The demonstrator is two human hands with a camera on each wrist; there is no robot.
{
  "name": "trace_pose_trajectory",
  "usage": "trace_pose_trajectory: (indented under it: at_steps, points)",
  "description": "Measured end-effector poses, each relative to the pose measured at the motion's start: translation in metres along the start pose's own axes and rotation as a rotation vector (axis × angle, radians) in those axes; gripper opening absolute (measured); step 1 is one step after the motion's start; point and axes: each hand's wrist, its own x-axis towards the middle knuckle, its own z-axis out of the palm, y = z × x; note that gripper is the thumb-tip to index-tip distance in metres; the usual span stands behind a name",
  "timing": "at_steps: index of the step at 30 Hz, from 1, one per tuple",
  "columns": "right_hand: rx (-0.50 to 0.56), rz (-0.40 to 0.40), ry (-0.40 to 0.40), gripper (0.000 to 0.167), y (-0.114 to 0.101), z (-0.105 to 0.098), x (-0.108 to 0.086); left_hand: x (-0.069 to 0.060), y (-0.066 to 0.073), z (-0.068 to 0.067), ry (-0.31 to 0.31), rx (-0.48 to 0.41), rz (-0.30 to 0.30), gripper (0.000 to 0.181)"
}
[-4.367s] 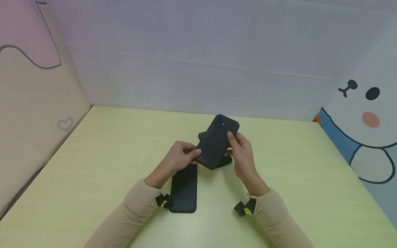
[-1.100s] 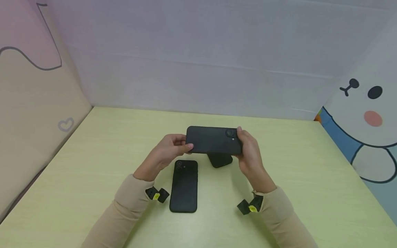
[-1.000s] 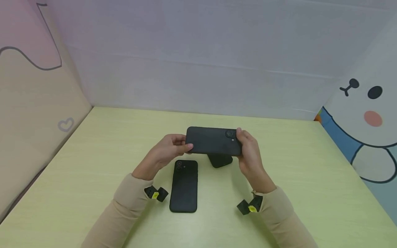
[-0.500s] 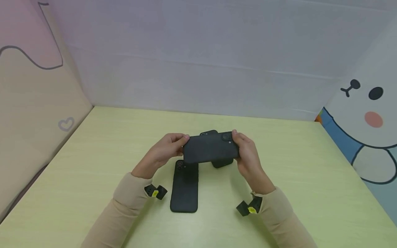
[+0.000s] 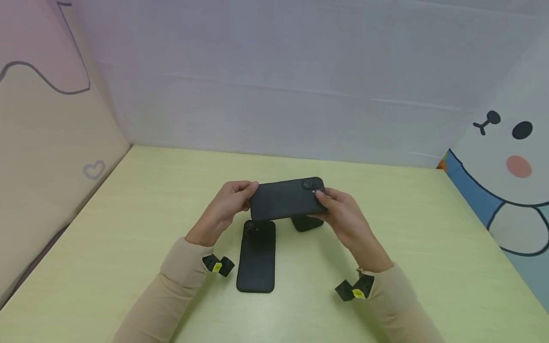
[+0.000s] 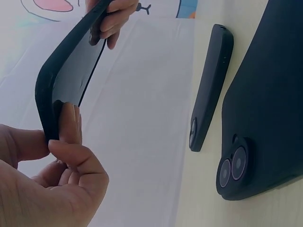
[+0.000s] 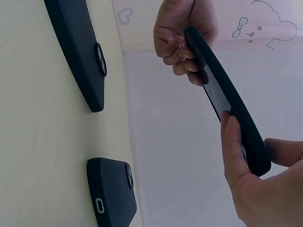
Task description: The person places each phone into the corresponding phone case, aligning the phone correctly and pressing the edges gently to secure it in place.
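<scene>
Held up in the air is a phone point(image 5: 285, 199) in a black matte case, its long side running left to right and its camera end at the right. My left hand point(image 5: 229, 202) pinches the left end, thumb on the upper corner. At the other end my right hand point(image 5: 345, 214) grips it, thumb on the back just below the camera ring. In the left wrist view, the glossy front of the phone point(image 6: 75, 71) faces away from me, with fingers of both hands touching it. A second black phone point(image 5: 256, 259) lies back up on the table below.
A third black phone point(image 5: 307, 223) lies behind the second, mostly hidden by the held one. The pale yellow table point(image 5: 171, 190) is bounded by a grey-white back wall point(image 5: 274, 85) and cartoon-printed side panels point(image 5: 514, 143).
Over several seconds the held phone has turned from steeply slanted to lengthwise across. My left thumb has shifted to the upper corner; my right thumb has slid from the top corner onto the back.
</scene>
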Motion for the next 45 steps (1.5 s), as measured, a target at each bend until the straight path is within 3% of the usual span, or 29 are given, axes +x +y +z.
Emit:
trace_pose_trajectory:
  at_steps: [3, 7, 13, 18, 24, 32, 38, 45]
  points:
    - [-0.007, -0.005, -0.059, 0.042, 0.0, -0.006, -0.003, 0.0, 0.002, 0.001, -0.03, 0.016, -0.005, 0.032]
    - [-0.034, -0.005, -0.073, 0.043, 0.003, -0.012, -0.006, 0.0, 0.002, 0.003, -0.076, 0.058, 0.014, 0.031]
    - [-0.045, 0.016, -0.037, 0.045, 0.005, -0.02, -0.011, -0.005, 0.002, 0.015, -0.098, 0.181, 0.053, 0.034]
    - [-0.106, 0.022, 0.02, 0.047, 0.003, -0.025, -0.018, -0.011, 0.006, 0.027, -0.104, 0.272, 0.043, 0.047]
    - [-0.271, -0.004, 0.062, 0.059, 0.004, -0.03, -0.025, -0.018, 0.004, 0.04, -0.141, 0.416, 0.058, 0.064]
    - [-0.477, 0.011, -0.029, 0.082, 0.011, -0.043, -0.032, -0.02, -0.003, 0.054, -0.197, 0.695, 0.143, 0.086]
    - [-0.695, 0.027, -0.065, 0.094, 0.013, -0.051, -0.039, -0.025, -0.002, 0.064, -0.254, 0.804, 0.157, 0.093]
    - [-0.832, -0.022, -0.134, 0.092, 0.022, -0.062, -0.043, -0.025, -0.009, 0.075, -0.294, 0.872, 0.145, 0.094]
